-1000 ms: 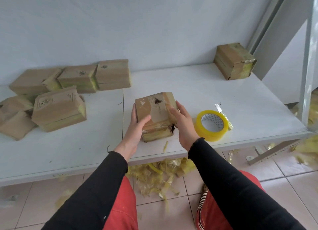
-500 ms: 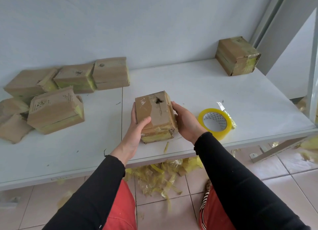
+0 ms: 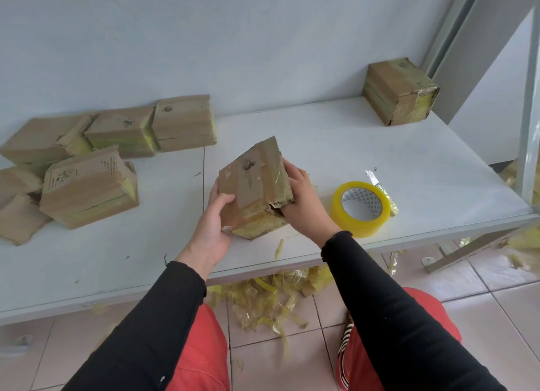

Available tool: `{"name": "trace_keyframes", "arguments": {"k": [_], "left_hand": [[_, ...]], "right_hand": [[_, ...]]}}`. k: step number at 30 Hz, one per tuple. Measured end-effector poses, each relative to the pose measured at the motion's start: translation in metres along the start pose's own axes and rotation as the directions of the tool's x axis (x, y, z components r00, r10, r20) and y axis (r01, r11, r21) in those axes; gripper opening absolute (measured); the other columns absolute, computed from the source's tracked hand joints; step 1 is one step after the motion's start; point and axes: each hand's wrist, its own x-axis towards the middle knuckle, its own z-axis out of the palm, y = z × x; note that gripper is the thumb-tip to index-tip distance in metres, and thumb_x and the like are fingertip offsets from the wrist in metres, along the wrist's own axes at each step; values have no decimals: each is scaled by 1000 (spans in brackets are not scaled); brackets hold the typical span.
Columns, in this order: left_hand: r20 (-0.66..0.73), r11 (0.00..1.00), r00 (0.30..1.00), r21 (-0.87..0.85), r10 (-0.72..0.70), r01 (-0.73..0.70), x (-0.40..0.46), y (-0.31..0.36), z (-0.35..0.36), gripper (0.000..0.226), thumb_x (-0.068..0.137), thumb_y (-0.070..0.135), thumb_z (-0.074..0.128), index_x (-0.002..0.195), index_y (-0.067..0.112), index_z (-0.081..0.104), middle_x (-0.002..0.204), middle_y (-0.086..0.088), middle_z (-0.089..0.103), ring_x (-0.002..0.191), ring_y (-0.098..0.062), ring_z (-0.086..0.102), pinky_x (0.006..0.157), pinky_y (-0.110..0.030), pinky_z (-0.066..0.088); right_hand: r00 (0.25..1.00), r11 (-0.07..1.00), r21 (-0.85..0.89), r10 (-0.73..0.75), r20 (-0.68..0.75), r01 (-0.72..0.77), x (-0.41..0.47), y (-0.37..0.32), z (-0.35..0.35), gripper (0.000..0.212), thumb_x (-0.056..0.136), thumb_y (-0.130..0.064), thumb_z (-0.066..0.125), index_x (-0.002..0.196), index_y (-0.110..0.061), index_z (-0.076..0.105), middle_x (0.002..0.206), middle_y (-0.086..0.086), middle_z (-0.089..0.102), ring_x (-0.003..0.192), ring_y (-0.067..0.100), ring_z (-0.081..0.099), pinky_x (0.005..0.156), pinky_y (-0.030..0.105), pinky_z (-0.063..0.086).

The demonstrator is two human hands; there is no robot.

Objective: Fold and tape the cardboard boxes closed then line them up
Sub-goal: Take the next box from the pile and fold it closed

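Both hands' grip [image 3: 254,203], box [image 3: 254,186] now tilted.

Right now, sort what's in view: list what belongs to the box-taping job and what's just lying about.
Job: held box, gripped by left hand and right hand; tape roll; box pile at left; far box.

Lying about: tape scraps on the floor; scrap at table edge.
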Motion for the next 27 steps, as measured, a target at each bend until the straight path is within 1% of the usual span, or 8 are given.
{"name": "trace_keyframes", "arguments": {"k": [5,9,11,13,15,18,21,27], "left_hand": [[-7,999,1000,38,12,-11,2,-2,0,52,101,11,48,140,43,58,137,2,68,130,-25,59,101,-43,49],[-9,997,1000,72,16,-16,1,-1,0,54,99,12,50,139,47,57,137,4,68,133,-26,58,105,-46,47],[-12,996,1000,90,20,-19,0,-1,2,54,100,11,50,139,48,56,135,5,68,130,-24,59,100,-44,49],[-11,994,1000,110,29,-27,-2,0,3,55,101,11,49,140,48,55,135,7,68,127,-22,60,97,-42,50],[-4,991,999,131,39,-38,-2,0,3,56,102,10,48,142,48,53,135,8,68,125,-21,61,98,-41,49],[11,986,999,158,46,-47,-3,0,3,58,103,10,48,148,47,47,136,9,67,128,-19,60,102,-40,48],[45,978,998,205,42,-51,-5,0,5,63,105,12,49,155,47,36,139,13,65,132,-16,59,108,-38,47],[54,961,996,266,66,-78,-6,1,8,67,100,24,59,157,46,31,141,14,63,135,-13,56,117,-43,41]], "right_hand": [[998,997,-61,35,-55,-38,9,16,-7,68,92,4,53,151,-29,49,167,1,31,156,16,22,123,46,29],[991,991,-14,134,-22,-134,11,21,-15,82,94,9,51,162,-30,27,144,-6,59,139,23,51,116,44,42],[985,982,71,173,23,-174,12,17,-17,77,96,11,50,159,-31,34,130,-8,67,126,19,61,109,35,49],[973,947,225,219,74,-230,14,6,-21,56,100,8,46,141,-27,59,119,2,73,112,16,68,98,36,54],[951,867,391,281,126,-308,14,-6,-24,47,104,-1,39,129,-28,68,121,1,74,113,17,69,100,37,54],[919,758,528,370,134,-382,17,-4,-31,44,109,-26,32,148,-33,53,146,-3,60,128,13,58,105,22,46],[901,717,547,373,223,-432,16,-4,-29,57,102,-64,39,153,-39,45,147,-10,59,137,12,54,119,42,37],[912,695,604,382,149,-390,15,0,-17,80,106,-23,58,162,-43,6,148,-5,57,124,19,65,103,38,55]]}}
